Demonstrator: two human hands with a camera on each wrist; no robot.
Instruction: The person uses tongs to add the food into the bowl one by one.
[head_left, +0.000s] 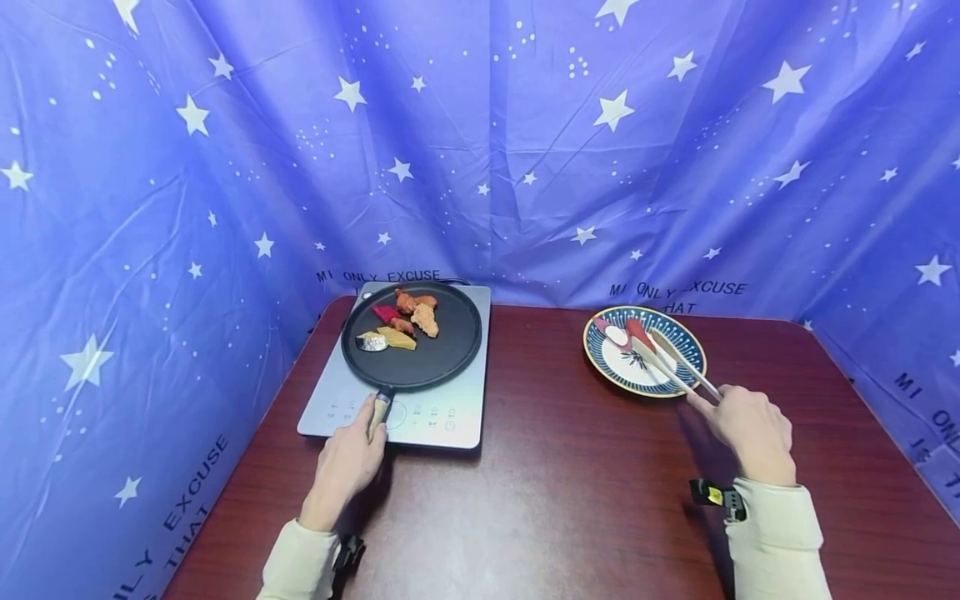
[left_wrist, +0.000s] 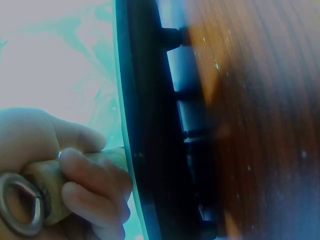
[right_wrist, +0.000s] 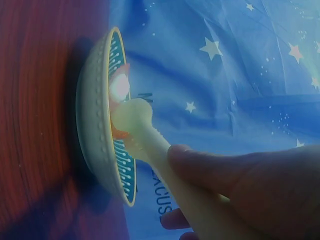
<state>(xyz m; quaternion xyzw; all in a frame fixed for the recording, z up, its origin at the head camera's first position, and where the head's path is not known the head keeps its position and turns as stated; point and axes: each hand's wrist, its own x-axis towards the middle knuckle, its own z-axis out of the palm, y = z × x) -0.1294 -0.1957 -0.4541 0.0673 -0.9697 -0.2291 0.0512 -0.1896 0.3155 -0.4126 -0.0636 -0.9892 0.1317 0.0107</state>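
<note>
My left hand (head_left: 351, 454) grips the wooden handle (head_left: 381, 408) of a flat black pan (head_left: 446, 358) on an induction cooktop (head_left: 330, 396). In the pan lie fried chicken-like pieces (head_left: 425, 319), a dark red piece (head_left: 387, 313), a yellow wedge (head_left: 397, 338) and a silvery-topped piece (head_left: 371, 341). A handle ring (left_wrist: 37, 220) shows in the left wrist view. My right hand (head_left: 753, 429) holds pale tongs (right_wrist: 162, 160), tips over a blue-patterned plate (head_left: 613, 367). Between or beside the tips is a red food piece (head_left: 643, 335); contact is unclear. A pink-and-white piece (head_left: 613, 333) lies left of it.
The dark red wooden table (head_left: 540, 467) extends between the cooktop and the plate. A blue star-printed curtain (head_left: 487, 150) hangs behind and along both sides. Wrist straps (head_left: 717, 497) sit by the light sleeves (head_left: 776, 533).
</note>
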